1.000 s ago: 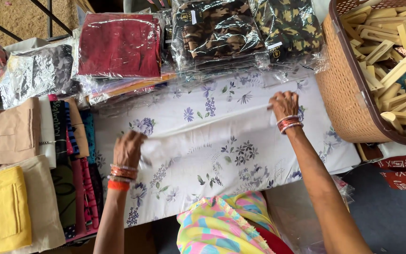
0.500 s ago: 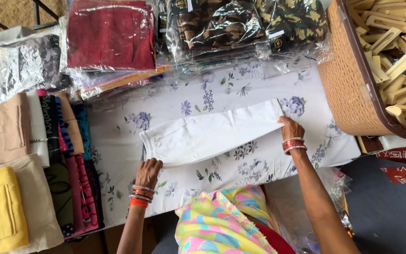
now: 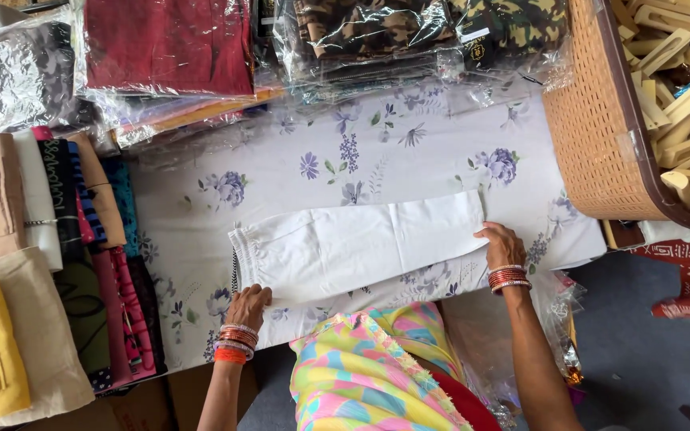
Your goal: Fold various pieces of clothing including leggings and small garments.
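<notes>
Between the earlier frames and this one I noted the white folded cotton garment (image 3: 357,249) had gone from spread flat to doubled lengthwise, lying at centre on the floral-printed sheet (image 3: 377,152). My left hand (image 3: 247,307) pinched its gathered waistband corner at 7 o'clock; my right hand (image 3: 501,244) lay flat, fingers extended, pressing the 3 o'clock end. Judged: first fold made, edges being evened.

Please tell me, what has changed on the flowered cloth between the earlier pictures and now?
The white garment was spread wide and flat; it is now folded into a long narrow band. The left hand came down from the garment's middle to its near left corner, and the right hand drew back from the far edge to the band's right end. Both press on it. The wrapped clothes, the stacked fabrics and the basket stayed in place.
</notes>
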